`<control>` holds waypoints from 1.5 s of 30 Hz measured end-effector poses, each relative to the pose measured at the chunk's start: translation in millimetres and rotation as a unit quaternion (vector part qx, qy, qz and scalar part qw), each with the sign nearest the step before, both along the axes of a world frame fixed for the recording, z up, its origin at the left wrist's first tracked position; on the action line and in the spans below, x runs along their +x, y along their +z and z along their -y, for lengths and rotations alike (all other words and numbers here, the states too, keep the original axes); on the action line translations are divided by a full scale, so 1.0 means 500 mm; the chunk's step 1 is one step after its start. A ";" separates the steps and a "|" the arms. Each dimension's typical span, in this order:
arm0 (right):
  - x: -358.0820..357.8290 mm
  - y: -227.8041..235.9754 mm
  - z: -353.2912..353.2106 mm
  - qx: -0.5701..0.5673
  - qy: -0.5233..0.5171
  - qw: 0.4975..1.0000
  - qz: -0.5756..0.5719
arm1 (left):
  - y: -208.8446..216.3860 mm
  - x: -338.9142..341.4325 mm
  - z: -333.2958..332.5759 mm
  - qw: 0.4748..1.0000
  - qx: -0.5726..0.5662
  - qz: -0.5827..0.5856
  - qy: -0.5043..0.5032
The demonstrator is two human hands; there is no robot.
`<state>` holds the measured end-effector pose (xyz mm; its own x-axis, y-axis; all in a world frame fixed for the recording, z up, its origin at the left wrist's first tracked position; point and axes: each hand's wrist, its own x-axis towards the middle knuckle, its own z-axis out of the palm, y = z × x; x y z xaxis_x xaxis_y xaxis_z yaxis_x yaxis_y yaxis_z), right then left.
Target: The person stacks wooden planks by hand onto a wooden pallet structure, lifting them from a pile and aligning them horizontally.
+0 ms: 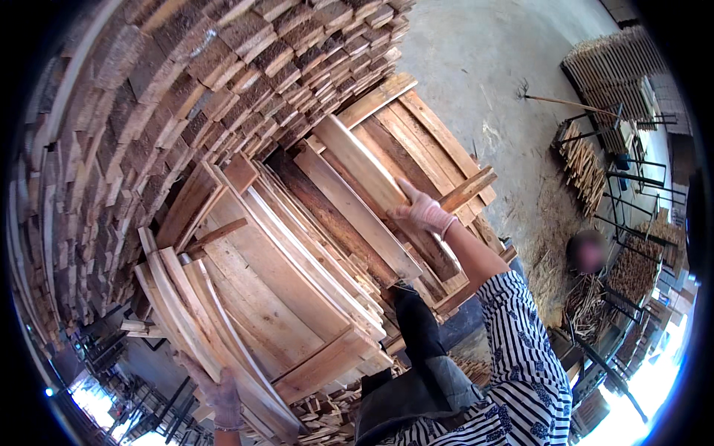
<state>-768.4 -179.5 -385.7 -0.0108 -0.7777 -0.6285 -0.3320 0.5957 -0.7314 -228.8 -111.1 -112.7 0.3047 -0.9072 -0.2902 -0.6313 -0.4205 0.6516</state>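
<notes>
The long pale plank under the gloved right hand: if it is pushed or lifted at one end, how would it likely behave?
The plank looks flat and straight, so probably stiff, not floppy. It is long and the right hand grips near one end, so the far end may swing or feel heavy. Its rough sawn face on other loose boards should likely drag rather than slip.

The right hand (422, 212), in a pale glove with a striped sleeve behind it, rests on a long pale wooden plank (368, 167) lying atop a stack of rough brown boards (297, 253). The left hand (221, 394), also gloved, grips the lower edge of a curved light plank (197, 327). Behind rises a tall wall of stacked dark timber ends (186, 82); to the right lie grey concrete floor (483, 59) and black metal racks (632, 186) holding bundles of thin sticks
</notes>
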 end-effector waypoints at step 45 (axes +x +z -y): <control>0.864 0.612 -0.143 0.081 0.015 0.997 0.001 | 0.049 0.141 -0.021 0.950 0.124 -0.288 0.007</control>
<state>-336.6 -108.0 -79.5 0.0119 -0.6661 -0.7458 -0.3505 0.6958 -0.6269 -158.1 -100.6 -88.3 0.0431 -0.7866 -0.6159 -0.1940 -0.6113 0.7672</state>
